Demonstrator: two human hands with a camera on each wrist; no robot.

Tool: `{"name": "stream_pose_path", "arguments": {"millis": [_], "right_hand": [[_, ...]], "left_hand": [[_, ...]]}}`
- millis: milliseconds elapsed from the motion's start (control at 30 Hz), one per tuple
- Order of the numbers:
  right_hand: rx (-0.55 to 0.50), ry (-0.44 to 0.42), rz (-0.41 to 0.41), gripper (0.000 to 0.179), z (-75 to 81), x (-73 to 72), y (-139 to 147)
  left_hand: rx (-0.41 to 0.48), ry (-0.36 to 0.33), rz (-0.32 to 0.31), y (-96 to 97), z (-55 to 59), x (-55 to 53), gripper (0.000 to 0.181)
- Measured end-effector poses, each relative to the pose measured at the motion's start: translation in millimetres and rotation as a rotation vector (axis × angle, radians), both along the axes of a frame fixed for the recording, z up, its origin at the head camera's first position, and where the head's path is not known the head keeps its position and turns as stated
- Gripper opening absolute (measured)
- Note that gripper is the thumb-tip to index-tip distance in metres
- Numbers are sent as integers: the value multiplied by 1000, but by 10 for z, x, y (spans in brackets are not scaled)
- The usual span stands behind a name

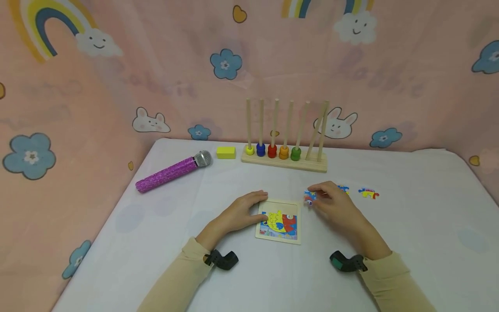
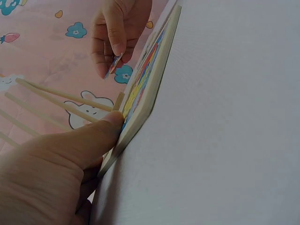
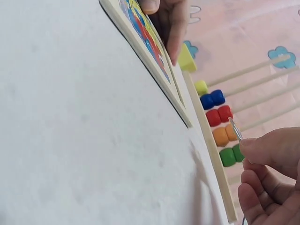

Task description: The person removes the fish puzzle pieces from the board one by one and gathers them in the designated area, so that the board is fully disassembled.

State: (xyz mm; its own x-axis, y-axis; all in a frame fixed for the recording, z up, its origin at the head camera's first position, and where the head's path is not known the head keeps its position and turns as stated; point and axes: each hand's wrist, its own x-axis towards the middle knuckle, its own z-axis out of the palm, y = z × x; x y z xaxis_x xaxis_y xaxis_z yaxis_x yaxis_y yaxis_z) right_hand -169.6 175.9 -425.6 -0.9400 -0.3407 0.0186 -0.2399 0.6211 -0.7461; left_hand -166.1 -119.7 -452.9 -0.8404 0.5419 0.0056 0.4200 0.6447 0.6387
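A wooden jigsaw puzzle board (image 1: 299, 225) lies on the white table, its lower part filled with a yellow and red fish picture and its top part bare wood. My left hand (image 1: 242, 212) grips the board's left side, thumb over the frame and fingers along the edge. Just right of the board, my right hand (image 1: 340, 207) pinches a small blue and red puzzle piece (image 1: 309, 197) between thumb and fingertips. Seen from the right wrist, the piece (image 3: 236, 129) is edge-on and held above the table.
Two loose puzzle pieces lie past the right hand, one a yellow and red piece (image 1: 368, 193), the other a partly hidden blue piece (image 1: 344, 189). Behind stand a peg rack (image 1: 282, 163) with coloured beads, a yellow block (image 1: 226, 152) and a purple glitter microphone (image 1: 167, 174).
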Motion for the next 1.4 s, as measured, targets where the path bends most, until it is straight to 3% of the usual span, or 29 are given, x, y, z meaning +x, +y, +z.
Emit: {"name": "stream_pose_path", "arguments": {"millis": [133,400,900,1133,1400], "right_hand": [[21,-10,-27,34,48,-15,198],[92,49,-93,35,73,2,686],[189,32,-264,41,-65,34,1470],[225,20,-332,43,-151,32,1674],[228,36,-411,41,-283,24,1661]], "left_hand": [[-5,0,3,4,-3,-4,63],[-4,-8,7,7,-8,-7,63],[-9,-16,14,8,-13,0,62],[-9,-20,12,13,-21,-8,63],[-12,-19,11,10,-7,0,63]]}}
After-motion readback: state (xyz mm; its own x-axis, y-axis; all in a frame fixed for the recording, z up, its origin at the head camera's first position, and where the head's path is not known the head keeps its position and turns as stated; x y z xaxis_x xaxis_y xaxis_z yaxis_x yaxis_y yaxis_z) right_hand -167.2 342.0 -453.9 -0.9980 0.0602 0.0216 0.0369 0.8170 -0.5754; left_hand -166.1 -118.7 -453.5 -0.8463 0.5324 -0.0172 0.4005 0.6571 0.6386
